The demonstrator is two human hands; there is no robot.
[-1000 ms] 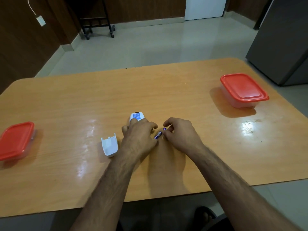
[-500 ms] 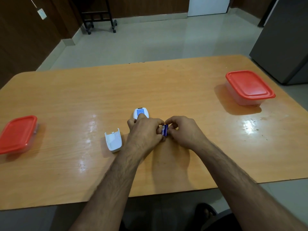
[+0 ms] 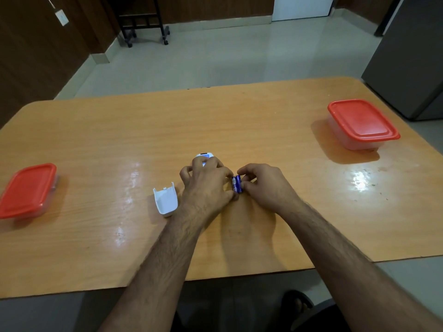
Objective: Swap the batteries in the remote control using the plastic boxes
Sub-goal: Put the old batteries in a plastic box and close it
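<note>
ok so a second ago my right hand (image 3: 263, 188) pinched one battery, now it's pinching two batteries (image 3: 236, 184) beside the remote (image 3: 204, 156) my left hand (image 3: 206, 185) grips, both boxes still lidded.

My one head-worn camera looks forward and down from the near edge of the wooden table (image 3: 239, 121), close above both forearms, wide enough to take in the far floor (image 3: 215, 61). No second view shares it.
</note>
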